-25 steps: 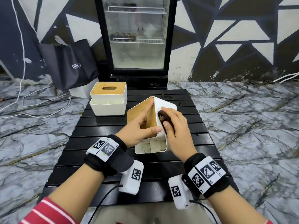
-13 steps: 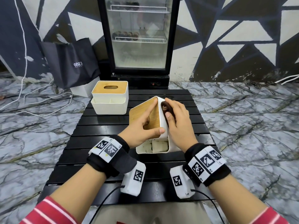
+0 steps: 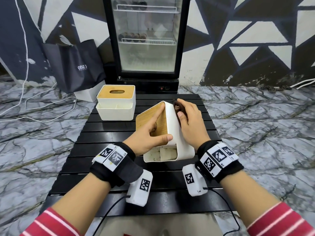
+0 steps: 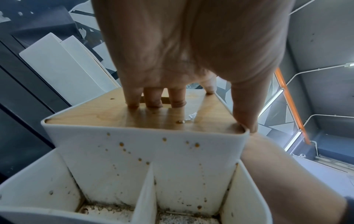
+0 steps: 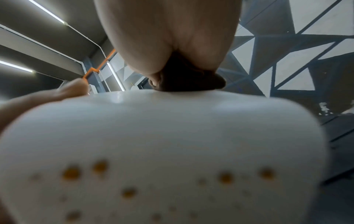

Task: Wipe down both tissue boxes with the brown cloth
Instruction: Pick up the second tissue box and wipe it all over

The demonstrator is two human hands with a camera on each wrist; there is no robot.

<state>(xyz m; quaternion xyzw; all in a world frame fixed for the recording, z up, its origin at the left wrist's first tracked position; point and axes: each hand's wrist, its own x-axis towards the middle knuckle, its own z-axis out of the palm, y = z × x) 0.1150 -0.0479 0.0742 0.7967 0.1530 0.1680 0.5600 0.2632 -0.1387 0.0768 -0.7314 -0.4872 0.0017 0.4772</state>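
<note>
A white tissue box (image 3: 172, 126) with a wooden lid is tipped on its side at the middle of the black slatted table (image 3: 105, 133). My left hand (image 3: 150, 133) grips it: three fingers (image 4: 153, 100) reach into the lid's slot and the thumb lies on the lid's corner. My right hand (image 3: 189, 121) holds the bunched brown cloth (image 3: 178, 106) against the box's white upper side (image 5: 172, 128). Brown spots dot the box's walls (image 4: 153, 159). A second tissue box (image 3: 116, 103) stands upright at the back left of the table.
A glass-door fridge (image 3: 146, 38) stands behind the table. A black bag (image 3: 75, 65) leans on the wall to its left, above a white box on the floor. White cables (image 3: 34, 108) trail over the marble floor on the left.
My right hand has slid the brown cloth along the box's white side, away from me toward its far end. The left hand keeps its grip on the lid.
</note>
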